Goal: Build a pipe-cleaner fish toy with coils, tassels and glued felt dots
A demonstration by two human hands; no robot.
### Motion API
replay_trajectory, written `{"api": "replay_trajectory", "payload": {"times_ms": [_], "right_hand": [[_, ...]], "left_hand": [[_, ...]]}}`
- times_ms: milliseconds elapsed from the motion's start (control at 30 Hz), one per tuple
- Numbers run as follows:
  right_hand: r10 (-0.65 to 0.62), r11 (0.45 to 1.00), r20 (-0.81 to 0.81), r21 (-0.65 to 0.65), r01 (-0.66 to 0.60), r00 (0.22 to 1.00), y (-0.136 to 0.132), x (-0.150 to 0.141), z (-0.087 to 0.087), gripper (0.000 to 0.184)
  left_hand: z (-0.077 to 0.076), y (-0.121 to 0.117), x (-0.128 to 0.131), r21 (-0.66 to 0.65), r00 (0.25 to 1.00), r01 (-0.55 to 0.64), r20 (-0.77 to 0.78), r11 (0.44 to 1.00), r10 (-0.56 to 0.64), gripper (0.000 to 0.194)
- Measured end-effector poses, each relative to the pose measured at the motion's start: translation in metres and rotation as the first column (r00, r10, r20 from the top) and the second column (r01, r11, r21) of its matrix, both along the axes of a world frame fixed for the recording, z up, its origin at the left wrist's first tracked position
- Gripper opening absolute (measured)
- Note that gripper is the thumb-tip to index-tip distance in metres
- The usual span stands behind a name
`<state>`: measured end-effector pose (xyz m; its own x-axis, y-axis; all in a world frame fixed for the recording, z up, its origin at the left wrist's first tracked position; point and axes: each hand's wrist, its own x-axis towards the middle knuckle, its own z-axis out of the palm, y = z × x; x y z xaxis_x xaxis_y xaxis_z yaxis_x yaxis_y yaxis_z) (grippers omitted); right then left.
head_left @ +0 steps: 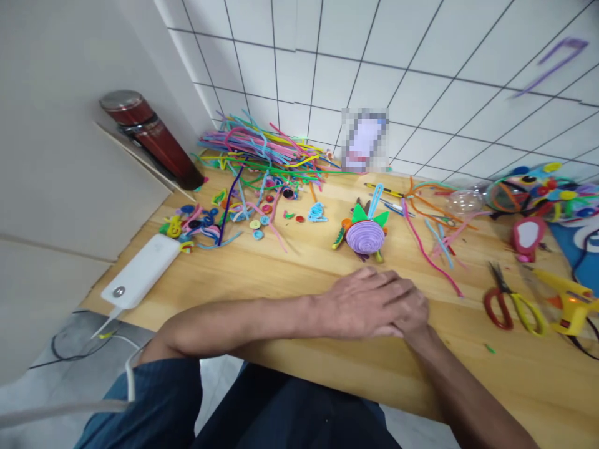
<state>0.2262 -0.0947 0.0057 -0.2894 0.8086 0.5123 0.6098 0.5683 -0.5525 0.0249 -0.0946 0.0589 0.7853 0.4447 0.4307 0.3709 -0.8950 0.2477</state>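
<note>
My left hand (360, 302) lies flat on the wooden table (290, 274), its fingers stretched over my right hand (414, 312). The right hand sits mostly under it, so its fingers are hidden. Neither hand shows anything in it. Just beyond the hands stands a purple coiled pipe-cleaner figure (365, 236) with green leaves and a blue loop on top; neither hand touches it.
A heap of coloured pipe cleaners (262, 149) lies by the tiled wall, beside a red flask (150, 137). A white power bank (140, 274) sits at the left edge. At the right are red-and-yellow scissors (508, 302), a yellow glue gun (568, 299) and a colourful craft pile (543, 190).
</note>
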Motion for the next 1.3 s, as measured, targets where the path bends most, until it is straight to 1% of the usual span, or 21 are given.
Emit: {"api": "replay_trajectory", "payload": {"times_ms": [67, 100, 167, 200, 267, 300, 400, 500, 567, 633, 667, 733, 800, 867, 900, 933, 1000, 1067, 1100, 1200, 1300], "right_hand": [[0.052, 0.995, -0.001, 0.080, -0.052, 0.999, -0.002, -0.001, 0.001, 0.025], [0.052, 0.990, -0.001, 0.131, -0.051, 0.999, -0.002, -0.002, 0.002, 0.022], [-0.003, 0.979, -0.005, 0.205, 0.004, 1.000, -0.003, -0.006, 0.006, 0.011], [-0.038, 0.974, -0.016, 0.221, 0.040, 0.999, -0.003, -0.008, 0.008, 0.009], [-0.074, 0.974, -0.047, 0.212, 0.082, 0.996, -0.002, -0.013, 0.010, 0.016], [-0.067, 0.975, -0.058, 0.206, 0.078, 0.996, -0.001, -0.015, 0.012, 0.020], [-0.011, 0.980, -0.068, 0.200, 0.025, 0.998, 0.001, -0.021, 0.015, 0.023], [0.060, 0.985, -0.065, 0.164, -0.049, 0.996, 0.000, -0.026, 0.020, 0.020], [0.119, 0.984, -0.076, 0.145, -0.107, 0.990, -0.002, -0.028, 0.022, 0.016], [0.151, 0.976, -0.097, 0.172, -0.132, 0.984, -0.003, -0.026, 0.024, 0.014], [0.139, 0.973, -0.110, 0.198, -0.115, 0.984, -0.002, -0.024, 0.025, 0.014], [0.043, 0.973, -0.150, 0.231, -0.007, 0.988, 0.004, -0.014, 0.031, 0.014], [-0.138, 0.964, -0.237, 0.189, 0.185, 0.962, 0.016, 0.004, 0.042, 0.013], [-0.329, 0.926, -0.357, 0.062, 0.373, 0.874, 0.031, 0.028, 0.055, 0.015], [-0.390, 0.908, -0.392, -0.013, 0.419, 0.833, 0.038, 0.042, 0.061, 0.018], [-0.436, 0.893, -0.380, -0.070, 0.444, 0.816, 0.045, 0.055, 0.066, 0.020], [-0.485, 0.874, -0.233, -0.135, 0.466, 0.843, 0.054, 0.078, 0.072, 0.021], [-0.500, 0.856, -0.004, -0.156, 0.493, 0.866, 0.058, 0.092, 0.072, 0.019], [-0.495, 0.847, 0.109, -0.162, 0.507, 0.862, 0.059, 0.095, 0.070, 0.018], [-0.454, 0.820, 0.375, -0.178, 0.544, 0.808, 0.064, 0.092, 0.062, 0.019], [-0.423, 0.789, 0.530, -0.182, 0.586, 0.735, 0.075, 0.077, 0.055, 0.022]], "left_hand": [[0.002, 0.006, -0.003, -0.099, 0.997, -0.082, -0.021, 0.992, 0.080, 0.068], [0.005, 0.009, -0.008, -0.137, 0.994, -0.111, -0.023, 0.984, 0.109, 0.066], [0.013, 0.015, -0.019, -0.182, 0.991, -0.135, -0.022, 0.974, 0.133, 0.046], [0.018, 0.017, -0.026, -0.196, 0.990, -0.140, -0.019, 0.971, 0.138, 0.037], [0.025, 0.022, -0.039, -0.222, 0.988, -0.154, -0.010, 0.963, 0.155, 0.030], [0.028, 0.024, -0.045, -0.231, 0.986, -0.164, -0.002, 0.959, 0.168, 0.028], [0.033, 0.028, -0.059, -0.274, 0.970, -0.216, 0.045, 0.937, 0.237, 0.023], [0.036, 0.030, -0.068, -0.402, 0.945, -0.255, 0.087, 0.879, 0.314, 0.024], [0.036, 0.028, -0.069, -0.496, 0.943, -0.234, 0.095, 0.836, 0.320, 0.026], [0.032, 0.023, -0.066, -0.567, 0.960, -0.150, 0.112, 0.810, 0.256, 0.021], [0.029, 0.019, -0.063, -0.589, 0.970, -0.105, 0.117, 0.802, 0.212, 0.015], [0.020, 0.010, -0.054, -0.608, 0.987, -0.040, 0.098, 0.793, 0.125, 0.006], [0.011, 0.000, -0.043, -0.604, 0.999, -0.011, 0.035, 0.797, 0.040, 0.004], [0.004, -0.008, -0.033, -0.591, 0.998, 0.003, -0.046, 0.806, -0.037, 0.004], [0.001, -0.011, -0.028, -0.583, 0.994, 0.005, -0.084, 0.812, -0.067, 0.004], [-0.001, -0.014, -0.023, -0.574, 0.989, 0.007, -0.116, 0.819, -0.090, 0.004], [-0.004, -0.018, -0.014, -0.559, 0.980, 0.022, -0.151, 0.829, -0.127, 0.004], [-0.007, -0.021, -0.004, -0.548, 0.973, 0.055, -0.158, 0.835, -0.168, 0.006], [-0.009, -0.022, 0.001, -0.542, 0.970, 0.071, -0.159, 0.837, -0.185, 0.008], [-0.016, -0.025, 0.015, -0.529, 0.959, 0.112, -0.164, 0.841, -0.232, 0.014], [-0.027, -0.027, 0.025, -0.522, 0.955, 0.151, -0.143, 0.840, -0.260, 0.016]]}}
